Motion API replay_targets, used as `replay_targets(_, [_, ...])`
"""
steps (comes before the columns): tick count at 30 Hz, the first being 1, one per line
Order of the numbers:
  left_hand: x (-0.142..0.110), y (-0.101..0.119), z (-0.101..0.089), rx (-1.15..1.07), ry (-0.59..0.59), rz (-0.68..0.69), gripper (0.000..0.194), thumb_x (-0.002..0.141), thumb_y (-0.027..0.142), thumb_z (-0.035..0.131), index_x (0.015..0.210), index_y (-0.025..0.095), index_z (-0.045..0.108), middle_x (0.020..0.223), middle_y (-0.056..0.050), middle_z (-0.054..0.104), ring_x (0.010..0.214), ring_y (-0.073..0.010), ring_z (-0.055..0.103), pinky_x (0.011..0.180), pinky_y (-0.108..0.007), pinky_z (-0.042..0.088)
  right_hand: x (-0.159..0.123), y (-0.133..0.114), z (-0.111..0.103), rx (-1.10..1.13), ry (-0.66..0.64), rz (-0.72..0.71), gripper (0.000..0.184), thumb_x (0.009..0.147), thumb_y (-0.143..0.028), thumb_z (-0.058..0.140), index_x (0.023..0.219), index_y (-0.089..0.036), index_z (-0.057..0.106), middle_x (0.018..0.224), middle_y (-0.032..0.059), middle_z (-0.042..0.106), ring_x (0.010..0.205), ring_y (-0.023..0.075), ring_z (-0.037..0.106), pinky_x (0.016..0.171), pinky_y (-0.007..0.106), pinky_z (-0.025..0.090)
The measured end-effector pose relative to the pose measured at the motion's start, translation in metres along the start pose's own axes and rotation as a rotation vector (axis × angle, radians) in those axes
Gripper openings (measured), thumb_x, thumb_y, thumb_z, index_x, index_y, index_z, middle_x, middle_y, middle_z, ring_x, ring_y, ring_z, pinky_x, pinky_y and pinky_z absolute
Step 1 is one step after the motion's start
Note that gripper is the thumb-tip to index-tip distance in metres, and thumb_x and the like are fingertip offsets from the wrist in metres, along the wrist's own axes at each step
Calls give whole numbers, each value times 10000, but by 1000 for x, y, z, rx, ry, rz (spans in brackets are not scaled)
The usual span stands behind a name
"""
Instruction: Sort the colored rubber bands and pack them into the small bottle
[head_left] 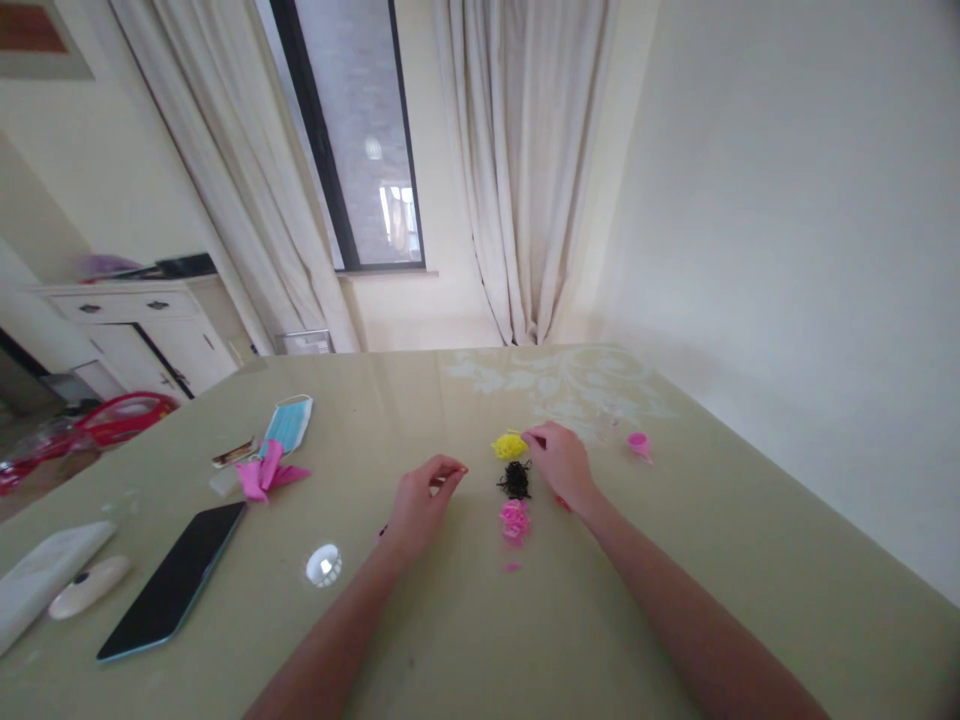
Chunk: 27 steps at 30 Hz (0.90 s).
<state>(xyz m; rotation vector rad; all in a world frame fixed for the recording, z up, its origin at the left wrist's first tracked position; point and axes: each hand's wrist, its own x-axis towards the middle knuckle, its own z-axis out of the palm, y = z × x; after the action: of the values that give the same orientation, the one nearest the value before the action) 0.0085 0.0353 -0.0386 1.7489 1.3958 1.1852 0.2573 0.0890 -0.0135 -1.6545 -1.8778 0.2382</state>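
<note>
My left hand (pixel 424 505) is closed in a pinch above the table, with a tiny orange-red piece (pixel 465 470) at its fingertips. To its right runs a column of small heaps that look like rubber bands: a yellow heap (pixel 509 446), a black heap (pixel 515 480) and a pink heap (pixel 514 522). My right hand (pixel 561 462) has its thumb and fingers pressed together at the yellow heap's right edge; anything between them is hidden. Something red (pixel 562 503) shows partly from under my right wrist. A small dark bit (pixel 383 531) peeks out beside my left wrist.
A pink cup-like piece (pixel 639 445) lies to the right. On the left are a phone (pixel 176 580), a clear round dome (pixel 324 566), crumpled pink material (pixel 268 474), a blue mask (pixel 289 423) and white cases (pixel 90 586). A wall (pixel 810 300) borders the table's right side.
</note>
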Motion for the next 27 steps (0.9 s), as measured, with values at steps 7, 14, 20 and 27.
replay_targets(7, [-9, 21, 9, -339, -75, -128, 395, 823, 562, 779, 938, 185, 769, 912, -65, 786, 808, -186, 688, 762, -303, 552, -50, -13, -10, 436, 35, -256, 246, 992, -338, 658, 872, -213, 832, 744, 32, 721, 665, 165, 623, 634, 270, 451])
replay_targets(14, [-18, 36, 8, -460, -98, -217, 455, 758, 572, 844, 969, 182, 743, 921, -80, 802, 865, -217, 731, 820, -335, 570, -69, -35, -8, 570, -12, -362, 264, 942, -460, 759, 1012, -215, 827, 709, -1, 605, 617, 139, 538, 567, 257, 414])
replay_targets(20, [-22, 35, 9, -492, -168, -257, 446, 762, 560, 857, 965, 183, 731, 893, -83, 817, 887, -227, 762, 860, -339, 581, -70, -29, -10, 483, 40, -454, 130, 961, -322, 751, 983, -214, 819, 740, 17, 639, 652, 149, 570, 607, 271, 445])
replay_targets(27, [-20, 39, 3, -414, -229, -226, 472, 783, 573, 822, 1038, 191, 714, 984, -99, 820, 954, -246, 765, 883, -359, 586, -70, -34, -22, 496, 37, -476, 130, 969, -283, 701, 956, -239, 823, 755, 32, 679, 653, 156, 591, 625, 288, 487])
